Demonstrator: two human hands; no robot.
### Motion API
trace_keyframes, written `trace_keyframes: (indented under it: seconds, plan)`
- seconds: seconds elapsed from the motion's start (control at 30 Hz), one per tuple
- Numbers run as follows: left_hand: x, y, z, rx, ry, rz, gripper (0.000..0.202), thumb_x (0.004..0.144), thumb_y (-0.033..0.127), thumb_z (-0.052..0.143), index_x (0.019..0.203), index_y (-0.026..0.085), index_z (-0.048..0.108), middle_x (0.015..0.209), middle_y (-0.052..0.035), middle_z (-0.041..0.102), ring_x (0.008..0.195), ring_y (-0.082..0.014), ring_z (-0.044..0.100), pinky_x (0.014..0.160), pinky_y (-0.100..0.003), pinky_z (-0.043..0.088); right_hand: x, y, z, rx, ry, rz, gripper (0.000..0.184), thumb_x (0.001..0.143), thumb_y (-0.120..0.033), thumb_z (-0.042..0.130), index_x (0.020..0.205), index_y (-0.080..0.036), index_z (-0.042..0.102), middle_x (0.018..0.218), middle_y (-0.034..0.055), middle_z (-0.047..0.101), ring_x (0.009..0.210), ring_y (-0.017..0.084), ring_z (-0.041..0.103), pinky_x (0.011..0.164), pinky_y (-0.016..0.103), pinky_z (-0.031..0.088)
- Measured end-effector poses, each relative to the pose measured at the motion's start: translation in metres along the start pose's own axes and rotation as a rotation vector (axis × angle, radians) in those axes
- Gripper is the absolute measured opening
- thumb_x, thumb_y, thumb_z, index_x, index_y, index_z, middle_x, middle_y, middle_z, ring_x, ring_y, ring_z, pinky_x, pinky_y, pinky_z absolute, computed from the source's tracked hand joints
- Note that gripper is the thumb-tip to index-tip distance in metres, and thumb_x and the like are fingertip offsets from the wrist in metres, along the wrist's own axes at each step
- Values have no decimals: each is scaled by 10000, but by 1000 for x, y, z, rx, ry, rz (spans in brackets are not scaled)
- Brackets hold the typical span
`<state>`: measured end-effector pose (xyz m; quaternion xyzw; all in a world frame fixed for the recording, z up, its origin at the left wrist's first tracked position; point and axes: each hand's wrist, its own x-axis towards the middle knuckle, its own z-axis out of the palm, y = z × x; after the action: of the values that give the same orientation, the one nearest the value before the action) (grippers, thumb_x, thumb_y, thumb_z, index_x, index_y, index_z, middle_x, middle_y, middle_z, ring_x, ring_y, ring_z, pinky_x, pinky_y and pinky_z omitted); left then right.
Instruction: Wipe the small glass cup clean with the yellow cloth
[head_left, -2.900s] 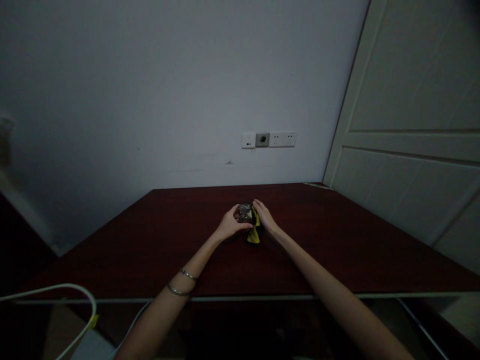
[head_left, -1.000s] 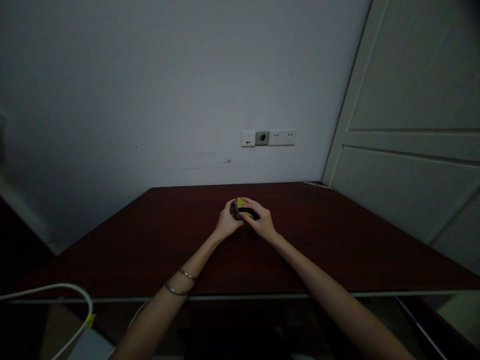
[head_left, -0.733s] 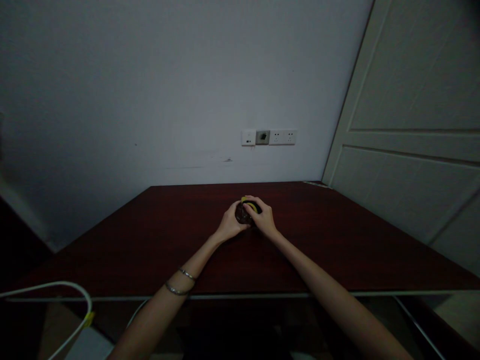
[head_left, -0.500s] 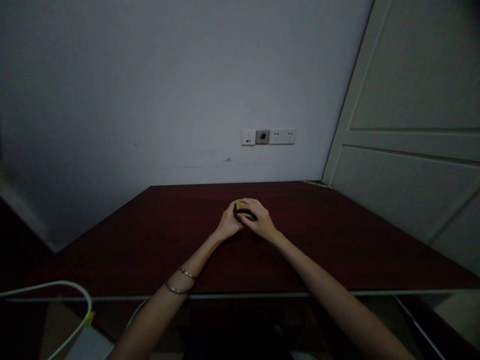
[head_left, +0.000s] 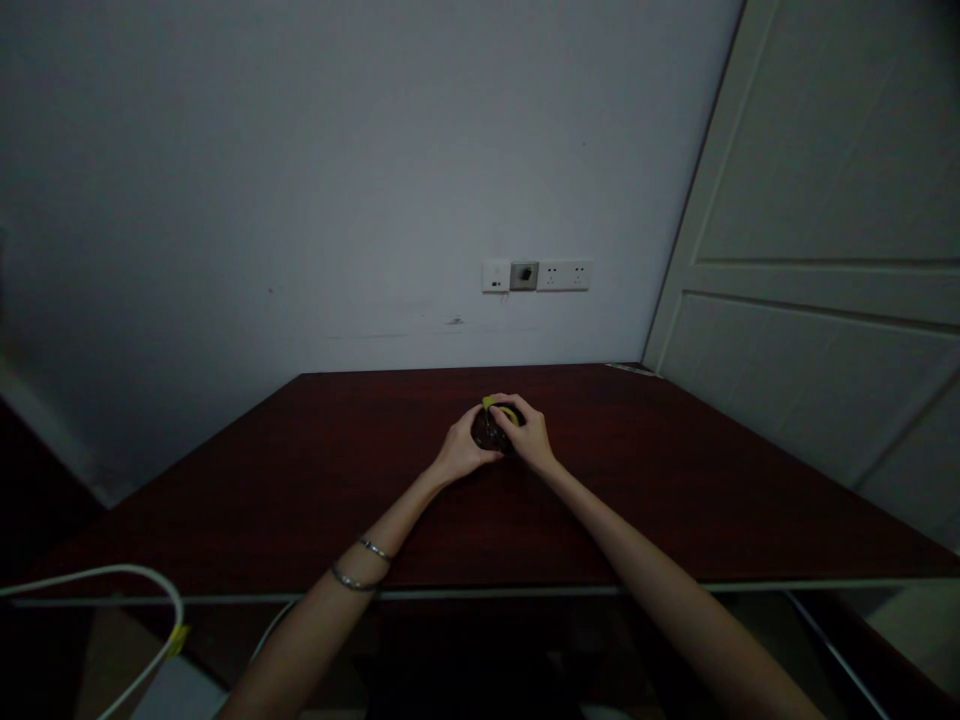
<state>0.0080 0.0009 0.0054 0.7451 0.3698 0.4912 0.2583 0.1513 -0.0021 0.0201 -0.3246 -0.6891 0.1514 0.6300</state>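
My left hand (head_left: 460,449) is curled round the side of a dark, round, glassy-looking container (head_left: 486,432) above the middle of the table. Close against it, my right hand (head_left: 532,437) grips a yellow-and-black lid-like piece (head_left: 512,412) from above, with the fingers over its far edge and the thumb on the near side. The piece sits tilted at the container's upper right; whether the two still touch cannot be made out. My fingers hide much of both, and the dim light blurs their detail.
The dark red table (head_left: 337,450) reaches back to a pale wall (head_left: 300,180) with a row of sockets (head_left: 537,276). A white panelled door (head_left: 817,330) stands on the right. A white cable (head_left: 135,569) loops over the front left edge.
My right hand has moved slightly right and tipped the yellow-and-black piece, so more of the dark round container shows. My left hand stays nearly in place.
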Motion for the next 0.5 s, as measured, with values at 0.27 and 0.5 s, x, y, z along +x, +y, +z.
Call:
trace_keyframes:
  seconds: [0.27, 0.5]
  plan:
    - [4, 2, -1, -181, 19, -63, 620, 557, 200, 722, 1133, 103, 515, 1046, -114, 625, 897, -212, 606, 828, -341, 474, -7, -10, -3, -98, -152, -281, 169, 744, -261, 597, 909, -237, 626, 1091, 52, 624, 1073, 210, 525, 937, 391, 411]
    - [6, 6, 3, -390, 27, -121, 646, 520, 193, 748, 1115, 94, 517, 1038, -103, 631, 909, -206, 605, 835, -325, 474, -4, -8, 1, 9, -97, -144, 139, 751, -271, 580, 880, -240, 618, 1079, 49, 626, 1048, 210, 551, 927, 397, 419]
